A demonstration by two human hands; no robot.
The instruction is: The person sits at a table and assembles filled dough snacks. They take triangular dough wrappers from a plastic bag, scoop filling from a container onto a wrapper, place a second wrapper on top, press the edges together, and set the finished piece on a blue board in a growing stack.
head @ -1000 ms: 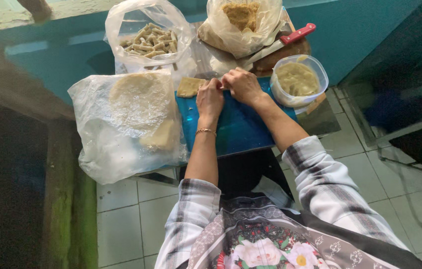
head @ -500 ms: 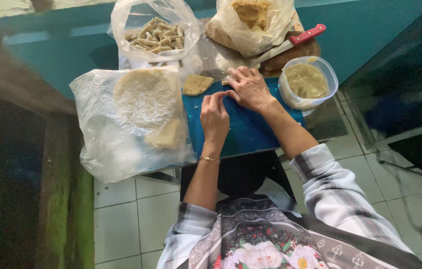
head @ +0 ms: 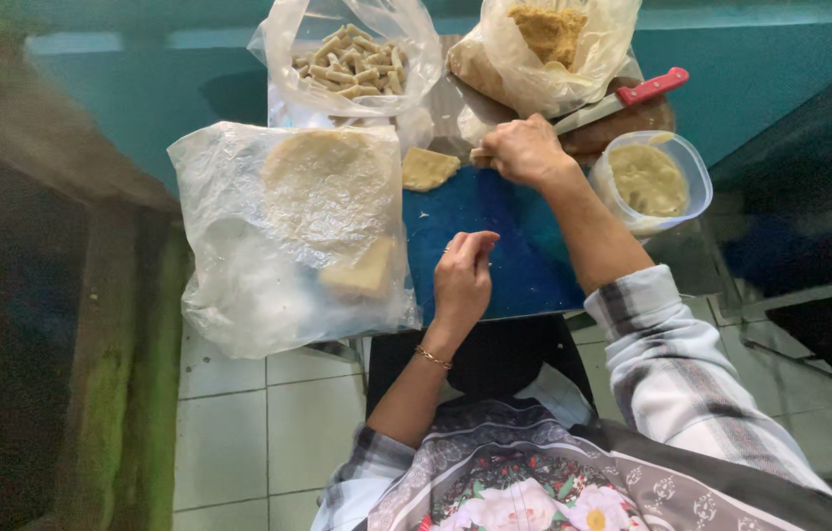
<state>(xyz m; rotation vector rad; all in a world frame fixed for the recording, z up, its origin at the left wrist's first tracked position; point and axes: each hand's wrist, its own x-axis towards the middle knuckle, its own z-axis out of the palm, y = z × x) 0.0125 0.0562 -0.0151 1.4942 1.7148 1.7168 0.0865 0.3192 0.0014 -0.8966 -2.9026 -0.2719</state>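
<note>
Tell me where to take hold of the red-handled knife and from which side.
Grip the knife by its red handle, the end that points up and right, clear of the bags. Come from the right, above the plastic tub. The blade end runs down-left behind the right hand and lies on the brown board, so that end is crowded and likely sharp.

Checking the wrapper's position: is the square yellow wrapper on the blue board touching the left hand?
Apart. The head view shows bare blue board between the square wrapper, lying at the board's far edge, and the left hand, which rests nearer the person.
</note>
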